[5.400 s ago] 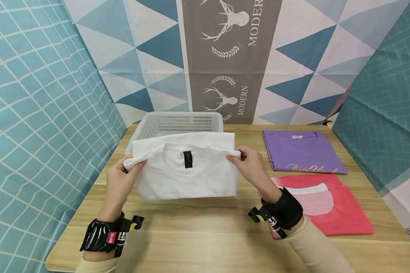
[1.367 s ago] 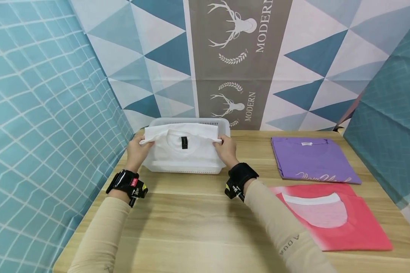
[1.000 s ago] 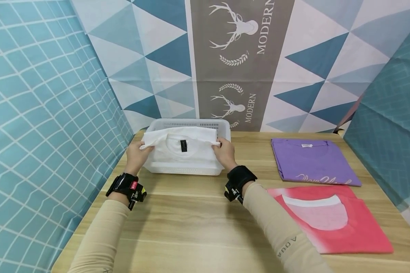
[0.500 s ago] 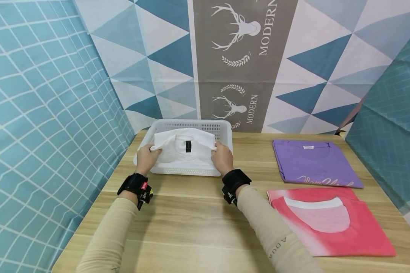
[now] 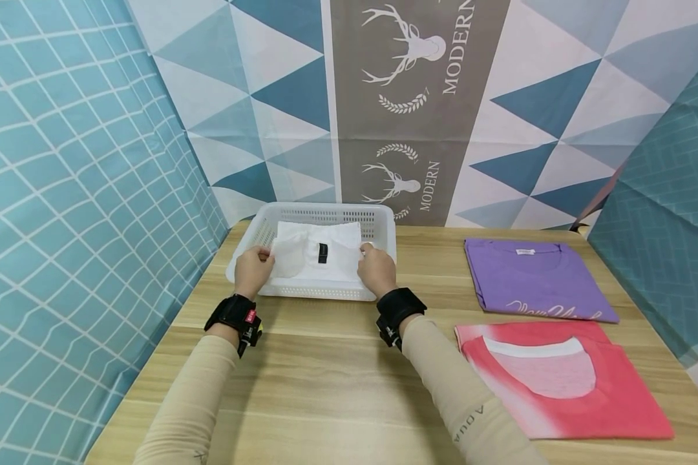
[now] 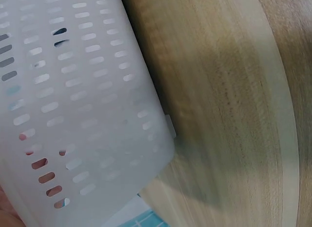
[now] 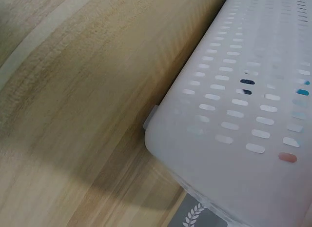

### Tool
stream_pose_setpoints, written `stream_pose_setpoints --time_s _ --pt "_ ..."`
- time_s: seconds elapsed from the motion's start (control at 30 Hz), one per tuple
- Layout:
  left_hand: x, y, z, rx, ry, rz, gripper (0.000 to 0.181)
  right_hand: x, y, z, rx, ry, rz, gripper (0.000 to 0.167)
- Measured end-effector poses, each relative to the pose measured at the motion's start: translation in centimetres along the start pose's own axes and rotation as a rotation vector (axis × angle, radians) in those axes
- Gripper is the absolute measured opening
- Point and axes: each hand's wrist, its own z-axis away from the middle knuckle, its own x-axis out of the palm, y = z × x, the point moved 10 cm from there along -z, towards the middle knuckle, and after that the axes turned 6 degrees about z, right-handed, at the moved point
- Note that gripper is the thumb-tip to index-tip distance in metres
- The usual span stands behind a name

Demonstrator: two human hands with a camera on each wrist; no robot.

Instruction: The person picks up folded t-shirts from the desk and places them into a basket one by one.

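A white T-shirt (image 5: 344,257), folded with its black neck label (image 5: 322,253) facing up, is sitting inside a white plastic basket (image 5: 314,292) with slotted walls; whether it is resting fully on the bottom cannot be told. The left hand (image 5: 253,272) is curling its fingers at the shirt's left edge, though whether fabric is lying between them is unclear. The right hand (image 5: 378,270) is pinching the opposite edge, knuckles up. Both wrists are wearing black straps, with beige sleeves (image 5: 189,394) covering the forearms.

The basket is standing on a wood-grain worktop (image 5: 314,381), near the patterned backdrop (image 5: 413,116). To the right, a folded purple T-shirt (image 5: 535,274) is lying just behind a folded coral-red T-shirt (image 5: 607,387), which is showing a white neckband.
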Motion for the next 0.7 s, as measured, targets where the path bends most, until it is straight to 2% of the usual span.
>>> stream_pose_setpoints --time_s 0.13,0.5,0.7 --pt "-0.02 -0.03 0.12 -0.003 0.002 -0.001 0.024 0.2 0.01 0.06 -0.002 -0.031 -0.007 0.032" --pt "0.07 -0.02 0.14 0.003 -0.006 -0.009 0.024 -0.09 -0.05 0.16 -0.02 -0.014 -0.024 0.03" --pt "-0.1 -0.1 0.02 0.012 0.009 0.011 0.024 0.11 0.02 -0.04 -0.021 -0.053 -0.089 0.03"
